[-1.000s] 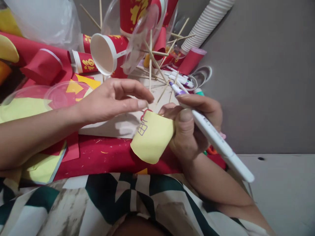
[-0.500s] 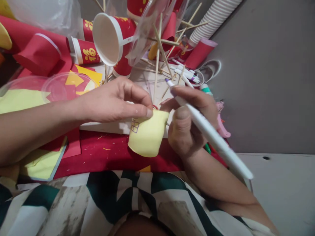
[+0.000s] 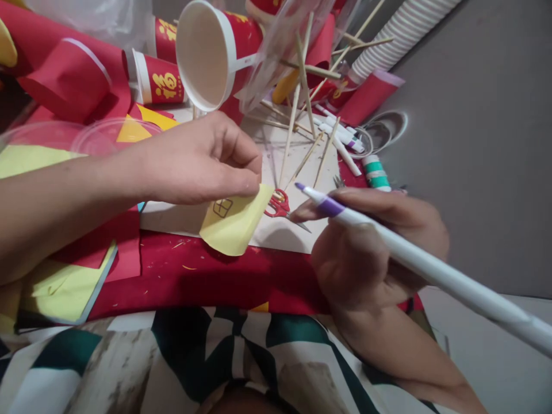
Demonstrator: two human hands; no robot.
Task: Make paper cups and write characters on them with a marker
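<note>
My left hand (image 3: 207,158) pinches the upper edge of a yellow piece of paper (image 3: 235,227) between thumb and fingers. The paper is curved, and a small box-like figure in dark ink shows on its left part. My right hand (image 3: 371,247) grips a white marker (image 3: 414,259) with a purple band, its uncapped purple tip pointing up and left. That tip is apart from the paper. Between the two hands, red-handled scissors (image 3: 279,203) lie on a white board (image 3: 297,236).
Red paper cups (image 3: 166,80) stand and lie at the back, one large cup (image 3: 204,54) facing me. Wooden sticks (image 3: 302,86) cross behind my hands. Several white markers (image 3: 342,138) lie at right beside a coiled cable (image 3: 392,126). Red and yellow paper sheets (image 3: 69,293) are at left.
My right hand with the marker has moved right, away from the paper and closer to the camera. The paper has shifted left and tilted in my left hand, and the scissors now show.
</note>
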